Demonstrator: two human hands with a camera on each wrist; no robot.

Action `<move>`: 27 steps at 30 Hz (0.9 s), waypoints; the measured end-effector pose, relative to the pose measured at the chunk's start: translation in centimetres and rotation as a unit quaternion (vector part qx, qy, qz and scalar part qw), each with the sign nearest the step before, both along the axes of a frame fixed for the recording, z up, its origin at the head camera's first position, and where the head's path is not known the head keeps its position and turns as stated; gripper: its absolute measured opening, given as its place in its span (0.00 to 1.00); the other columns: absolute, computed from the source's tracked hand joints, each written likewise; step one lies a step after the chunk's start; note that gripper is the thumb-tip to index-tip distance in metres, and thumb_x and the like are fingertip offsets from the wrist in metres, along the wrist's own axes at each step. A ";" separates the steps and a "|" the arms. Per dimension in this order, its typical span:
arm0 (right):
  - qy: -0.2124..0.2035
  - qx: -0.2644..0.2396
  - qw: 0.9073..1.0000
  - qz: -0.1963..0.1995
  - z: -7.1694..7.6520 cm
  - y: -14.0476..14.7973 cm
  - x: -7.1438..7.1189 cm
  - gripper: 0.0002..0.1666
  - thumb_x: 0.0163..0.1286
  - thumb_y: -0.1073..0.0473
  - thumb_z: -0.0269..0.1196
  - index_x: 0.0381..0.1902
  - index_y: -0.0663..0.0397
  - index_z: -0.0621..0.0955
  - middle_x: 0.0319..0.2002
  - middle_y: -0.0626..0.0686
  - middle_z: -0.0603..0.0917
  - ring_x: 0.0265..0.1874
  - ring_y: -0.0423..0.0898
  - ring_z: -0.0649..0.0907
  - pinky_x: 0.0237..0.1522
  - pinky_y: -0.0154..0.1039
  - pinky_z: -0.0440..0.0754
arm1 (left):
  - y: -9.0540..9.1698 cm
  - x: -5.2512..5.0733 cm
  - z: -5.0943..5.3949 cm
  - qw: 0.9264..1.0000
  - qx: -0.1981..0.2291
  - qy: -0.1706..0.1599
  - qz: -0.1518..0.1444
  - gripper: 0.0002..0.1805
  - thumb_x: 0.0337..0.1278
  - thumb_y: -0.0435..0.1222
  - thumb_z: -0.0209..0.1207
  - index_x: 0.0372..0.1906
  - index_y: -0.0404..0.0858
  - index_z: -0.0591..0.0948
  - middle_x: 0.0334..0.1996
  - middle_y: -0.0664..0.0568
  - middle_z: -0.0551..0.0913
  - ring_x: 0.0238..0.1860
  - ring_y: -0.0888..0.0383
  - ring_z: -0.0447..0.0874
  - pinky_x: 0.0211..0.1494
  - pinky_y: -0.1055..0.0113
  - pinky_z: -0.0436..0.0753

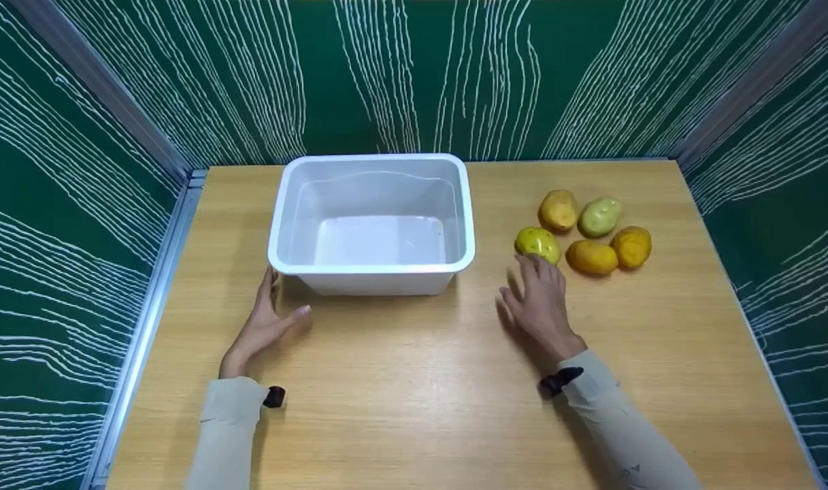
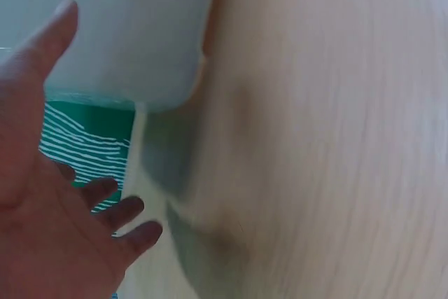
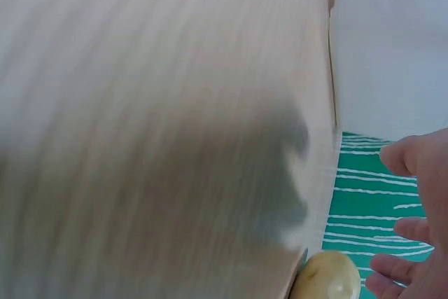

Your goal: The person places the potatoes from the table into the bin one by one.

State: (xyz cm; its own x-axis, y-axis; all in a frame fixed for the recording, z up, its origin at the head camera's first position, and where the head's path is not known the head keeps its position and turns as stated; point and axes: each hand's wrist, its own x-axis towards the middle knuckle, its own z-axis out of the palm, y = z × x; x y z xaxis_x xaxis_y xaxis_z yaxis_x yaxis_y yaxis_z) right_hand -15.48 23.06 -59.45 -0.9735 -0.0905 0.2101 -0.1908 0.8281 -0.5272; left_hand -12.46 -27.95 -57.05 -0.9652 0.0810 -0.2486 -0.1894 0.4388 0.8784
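Note:
A white plastic tub (image 1: 371, 269) stands at the back of the table, left of centre. My left hand (image 1: 260, 330) is at its front left corner, thumb spread away from the fingers; the left wrist view shows this hand (image 2: 59, 236) beside the tub's wall (image 2: 140, 33), holding nothing. Over on the right, my right hand (image 1: 539, 306) reaches to a yellow-green mango (image 1: 536, 242), its fingertips overlapping the fruit's near edge. Whether they touch it cannot be told. From the right wrist, one mango (image 3: 327, 278) shows below loosely bent fingers (image 3: 399, 267).
Behind that fruit lie a yellow mango (image 1: 558, 209) and a pale green mango (image 1: 600, 216). Two orange-yellow ones, a nearer mango (image 1: 592, 258) and a farther-right mango (image 1: 631, 247), sit beside them. Green panels with white wavy lines (image 1: 379, 75) enclose the wooden table (image 1: 400, 395).

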 end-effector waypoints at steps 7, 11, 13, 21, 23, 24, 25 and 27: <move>0.046 -0.002 0.999 -0.021 0.2 1.2 -0.5 0.37 0.67 0.59 0.74 0.69 0.66 0.74 0.69 0.71 0.71 0.68 0.69 0.70 0.76 0.67 0.64 | 0.7 0.3 1.5 0.986 0.163 0.023 0.034 0.54 0.74 0.38 0.63 0.87 0.45 0.36 0.84 0.41 0.46 0.84 0.38 0.47 0.86 0.41 0.62; 0.079 0.010 0.997 -0.019 0.1 1.8 -0.9 0.36 0.66 0.61 0.74 0.68 0.69 0.75 0.66 0.73 0.72 0.65 0.71 0.71 0.73 0.67 0.67 | 1.1 0.5 2.3 0.973 0.219 0.052 0.050 0.45 0.79 0.34 0.56 0.87 0.42 0.42 0.83 0.44 0.52 0.82 0.45 0.52 0.86 0.44 0.62; 0.084 0.014 0.996 -0.021 0.1 2.0 -1.2 0.37 0.66 0.61 0.74 0.68 0.69 0.74 0.65 0.73 0.72 0.64 0.71 0.71 0.73 0.67 0.66 | 1.3 0.5 2.7 0.966 0.241 0.062 0.067 0.41 0.81 0.35 0.53 0.86 0.40 0.45 0.82 0.45 0.55 0.82 0.47 0.53 0.88 0.47 0.59; 0.073 0.036 0.996 -0.032 0.1 3.0 -2.2 0.38 0.65 0.61 0.74 0.69 0.70 0.73 0.67 0.73 0.71 0.66 0.71 0.70 0.75 0.67 0.64 | 2.8 0.4 4.5 0.943 0.284 0.065 0.157 0.33 0.84 0.37 0.50 0.84 0.36 0.55 0.82 0.43 0.58 0.82 0.49 0.56 0.89 0.50 0.58; 0.072 0.041 0.996 -0.034 0.1 3.2 -2.4 0.38 0.65 0.61 0.74 0.69 0.70 0.73 0.66 0.74 0.71 0.65 0.71 0.71 0.75 0.68 0.65 | 3.1 0.3 4.8 0.944 0.275 0.064 0.171 0.33 0.84 0.38 0.50 0.84 0.36 0.56 0.82 0.43 0.59 0.82 0.49 0.56 0.89 0.50 0.59; 0.074 0.043 0.996 -0.034 0.1 3.3 -2.5 0.38 0.65 0.61 0.74 0.69 0.70 0.73 0.66 0.74 0.72 0.65 0.72 0.71 0.75 0.68 0.65 | 3.3 0.3 5.0 0.944 0.270 0.062 0.177 0.33 0.85 0.38 0.50 0.84 0.36 0.56 0.82 0.43 0.59 0.82 0.49 0.56 0.88 0.50 0.60; 0.075 0.045 0.996 -0.034 0.0 3.4 -2.6 0.39 0.64 0.61 0.75 0.69 0.70 0.73 0.66 0.74 0.72 0.65 0.72 0.71 0.74 0.68 0.66 | 3.5 0.3 5.2 0.945 0.266 0.060 0.182 0.32 0.85 0.38 0.49 0.84 0.35 0.56 0.82 0.43 0.59 0.82 0.49 0.56 0.88 0.50 0.60; 0.076 0.048 0.995 -0.033 0.1 3.5 -2.8 0.39 0.64 0.61 0.75 0.68 0.70 0.73 0.65 0.75 0.72 0.64 0.72 0.71 0.73 0.68 0.66 | 3.7 0.3 5.5 0.946 0.257 0.055 0.190 0.32 0.86 0.37 0.48 0.84 0.35 0.55 0.83 0.43 0.58 0.83 0.49 0.56 0.88 0.51 0.60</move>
